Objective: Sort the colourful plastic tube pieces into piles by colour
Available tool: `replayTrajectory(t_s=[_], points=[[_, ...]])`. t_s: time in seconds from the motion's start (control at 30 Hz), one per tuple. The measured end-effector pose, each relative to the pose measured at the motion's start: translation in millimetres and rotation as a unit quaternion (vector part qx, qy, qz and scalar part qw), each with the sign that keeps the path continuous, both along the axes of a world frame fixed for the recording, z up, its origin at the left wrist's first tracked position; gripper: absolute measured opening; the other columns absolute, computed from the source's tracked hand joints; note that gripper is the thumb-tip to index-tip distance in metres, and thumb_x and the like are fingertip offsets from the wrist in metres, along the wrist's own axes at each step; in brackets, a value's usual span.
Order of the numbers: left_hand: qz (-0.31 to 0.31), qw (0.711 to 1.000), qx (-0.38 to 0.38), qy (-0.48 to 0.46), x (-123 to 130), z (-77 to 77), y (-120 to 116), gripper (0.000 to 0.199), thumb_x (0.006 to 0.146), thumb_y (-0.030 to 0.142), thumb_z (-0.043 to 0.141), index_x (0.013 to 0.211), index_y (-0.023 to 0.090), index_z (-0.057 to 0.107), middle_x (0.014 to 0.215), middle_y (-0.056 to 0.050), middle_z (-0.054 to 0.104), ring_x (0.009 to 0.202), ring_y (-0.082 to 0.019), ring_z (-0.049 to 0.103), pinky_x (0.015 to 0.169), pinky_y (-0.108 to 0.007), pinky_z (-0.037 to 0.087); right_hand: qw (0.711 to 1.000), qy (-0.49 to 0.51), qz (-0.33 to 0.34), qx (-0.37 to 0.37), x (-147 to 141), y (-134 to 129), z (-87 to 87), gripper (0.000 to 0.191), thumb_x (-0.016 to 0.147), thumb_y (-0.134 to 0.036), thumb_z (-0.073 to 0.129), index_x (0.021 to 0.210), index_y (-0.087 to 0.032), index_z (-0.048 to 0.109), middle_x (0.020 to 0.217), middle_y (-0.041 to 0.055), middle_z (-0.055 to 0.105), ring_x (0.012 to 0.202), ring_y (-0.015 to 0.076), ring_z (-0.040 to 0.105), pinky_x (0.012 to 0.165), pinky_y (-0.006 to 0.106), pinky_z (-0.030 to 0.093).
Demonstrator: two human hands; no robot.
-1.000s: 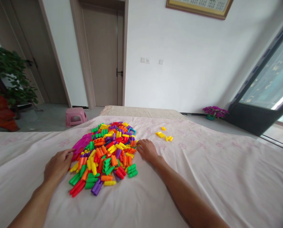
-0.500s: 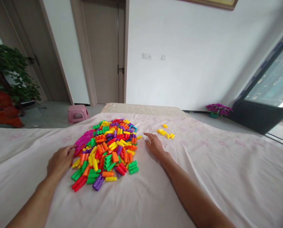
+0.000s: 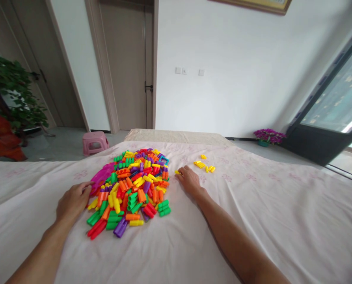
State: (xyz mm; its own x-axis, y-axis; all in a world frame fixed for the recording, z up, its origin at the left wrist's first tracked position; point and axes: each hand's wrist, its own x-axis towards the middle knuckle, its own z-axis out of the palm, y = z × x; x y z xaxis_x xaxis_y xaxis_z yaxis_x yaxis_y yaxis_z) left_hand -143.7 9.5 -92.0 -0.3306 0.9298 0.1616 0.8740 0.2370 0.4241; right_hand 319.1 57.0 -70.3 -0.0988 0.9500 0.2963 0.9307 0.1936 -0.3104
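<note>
A heap of plastic building blocks (image 3: 134, 185) in red, orange, yellow, green and purple lies on the cloth, made of joined tubes. At its left side is a magenta plastic basket (image 3: 102, 176), partly under the blocks. My left hand (image 3: 74, 200) is closed at the basket's near left edge, thumb and fingers on it. To the right of the heap, my right hand (image 3: 189, 180) pinches a small yellow block (image 3: 177, 172), whose end shows beyond the fingertips. Beyond that hand lies a small group of yellow blocks (image 3: 200, 164), apart from the heap.
A pale floral cloth (image 3: 252, 221) covers the surface in front of me. Past its far edge stands a beige-covered surface (image 3: 176, 136). A pink stool (image 3: 95, 142) and a leafy plant (image 3: 13, 94) are at the left, purple flowers (image 3: 269, 136) at the right.
My right hand has come slightly nearer and closed its fingers on the lone yellow block beside the heap. My left hand stays at the basket. The view has shifted a little.
</note>
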Motion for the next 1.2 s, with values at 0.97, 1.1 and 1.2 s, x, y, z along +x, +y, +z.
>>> replayTrajectory(t_s=[0.97, 1.1, 1.2], points=[[-0.004, 1.000, 0.008, 0.002, -4, -5.4, 2, 0.057, 0.099, 0.048, 0.026, 0.127, 0.024, 0.069, 0.138, -0.014, 0.062, 0.123, -0.034, 0.059, 0.095, -0.044, 0.046, 0.951, 0.131, -0.263, 0.093, 112, 27, -15.0, 0.049, 0.089, -0.023, 0.056, 0.137, -0.016, 0.060, 0.132, 0.0155, 0.060, 0.099, 0.0216, 0.066, 0.091, 0.032, 0.049], [-0.003, 1.000, 0.006, -0.001, -2, -4.2, 2, 0.056, 0.098, 0.047, 0.028, 0.126, 0.024, 0.070, 0.139, -0.014, 0.062, 0.121, -0.035, 0.059, 0.092, -0.045, 0.048, 0.975, 0.071, -0.169, 0.122, 86, 13, -10.3, 0.038, 0.093, -0.023, 0.053, 0.128, -0.021, 0.066, 0.128, 0.0112, 0.064, 0.114, 0.0246, 0.059, 0.099, 0.037, 0.046], [-0.002, 1.000, 0.010, -0.002, -1, -3.7, 2, 0.055, 0.098, 0.047, 0.029, 0.125, 0.023, 0.070, 0.138, -0.015, 0.063, 0.119, -0.035, 0.060, 0.091, -0.045, 0.048, 0.992, 0.069, -0.043, 0.096, 53, 9, -8.3, 0.034, 0.095, -0.021, 0.052, 0.124, -0.022, 0.069, 0.124, 0.0083, 0.068, 0.113, 0.0217, 0.061, 0.101, 0.035, 0.046]])
